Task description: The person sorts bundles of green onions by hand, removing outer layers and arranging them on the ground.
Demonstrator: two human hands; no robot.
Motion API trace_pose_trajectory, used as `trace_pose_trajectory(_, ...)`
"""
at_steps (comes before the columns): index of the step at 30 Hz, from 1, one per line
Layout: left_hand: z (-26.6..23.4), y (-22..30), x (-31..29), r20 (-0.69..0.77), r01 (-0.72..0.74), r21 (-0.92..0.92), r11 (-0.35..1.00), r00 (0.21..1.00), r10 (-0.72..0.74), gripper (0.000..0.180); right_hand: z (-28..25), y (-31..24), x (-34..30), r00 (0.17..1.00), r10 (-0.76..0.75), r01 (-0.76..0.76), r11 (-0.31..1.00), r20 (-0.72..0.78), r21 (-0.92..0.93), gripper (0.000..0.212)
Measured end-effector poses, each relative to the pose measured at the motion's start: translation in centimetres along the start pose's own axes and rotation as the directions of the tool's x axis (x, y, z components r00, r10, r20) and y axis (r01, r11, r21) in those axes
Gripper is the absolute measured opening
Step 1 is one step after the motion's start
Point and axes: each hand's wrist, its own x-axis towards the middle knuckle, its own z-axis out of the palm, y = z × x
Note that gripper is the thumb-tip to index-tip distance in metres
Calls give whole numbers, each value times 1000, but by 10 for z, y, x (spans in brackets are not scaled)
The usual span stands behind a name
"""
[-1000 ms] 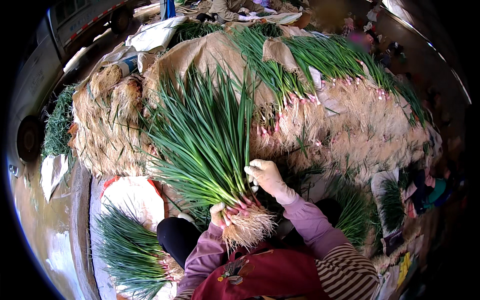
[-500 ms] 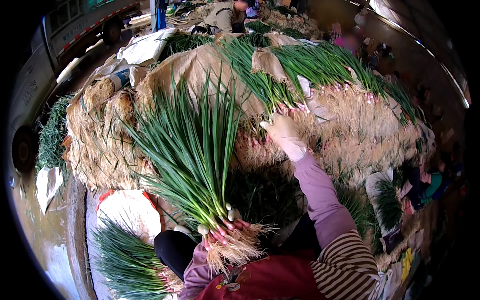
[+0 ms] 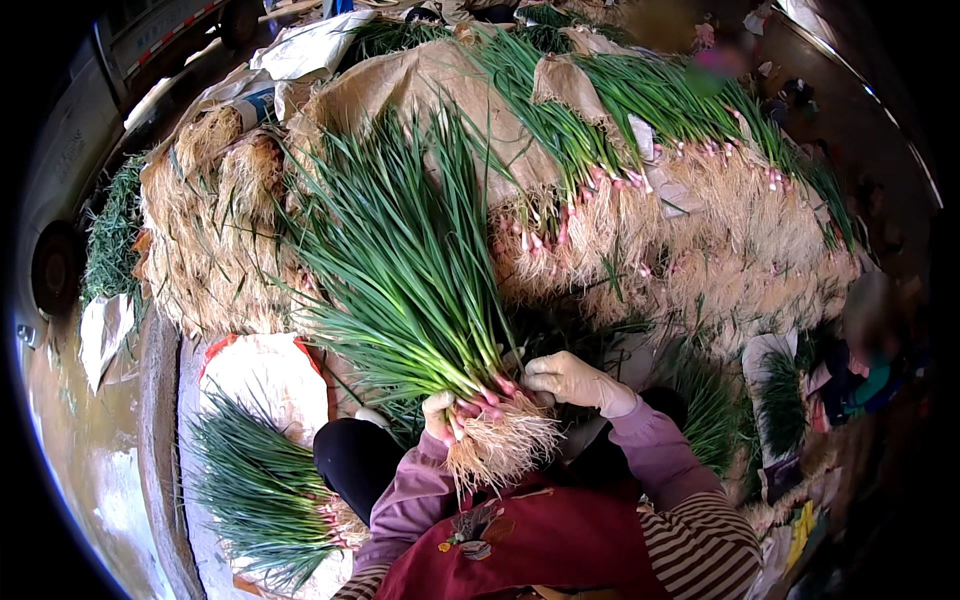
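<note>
A large bunch of spring onions stands in front of me, its long green leaves fanning away and its pink bulbs and pale roots toward my lap. My gloved left hand is closed around the bulb end from the left. On the right side of the same bunch, my gloved right hand is closed, its fingertips pinching at the stems just above the bulbs. Leaves and bulbs partly hide the fingers of both hands. Beyond the bunch lies a broad pile of spring onions, roots facing me, partly covered by brown sacking.
Another bunch of spring onions lies at my left knee, near a white sack with red edging. A concrete curb runs along the left. A truck stands far left. A person sits at the far right.
My right hand has come back from the pile to the right side of the bunch. The bunch looks fuller and has shifted slightly right; my left hand's fingers now show more clearly.
</note>
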Motion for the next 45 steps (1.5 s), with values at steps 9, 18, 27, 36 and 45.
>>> trace_pose_trajectory(9, 21, 1, 13, -15, -72, 21, 997, 997, 72, 60, 0, -18, 48, 919, -149, 72, 974, -365, -216, 24)
trace_pose_trajectory(18, 58, 13, 31, 0, -164, -39, 986, 986, 164, 56, -2, 29, 31, 792, 23, -387, 791, -610, -474, 39)
trace_pose_trajectory(27, 45, 13, 18, -96, 43, 29, 999, 995, -40, 59, 14, -6, 42, 902, -99, 194, 963, -421, 188, 25)
trace_pose_trajectory(36, 37, 9, 44, 202, -202, 147, 968, 964, 171, 54, -29, 16, -19, 748, -42, 302, 910, -662, 284, 17)
trace_pose_trajectory(45, 26, 4, 28, 223, -243, 99, 965, 951, 217, 51, -100, 173, -244, -371, 10, -280, 952, -929, 122, 29)
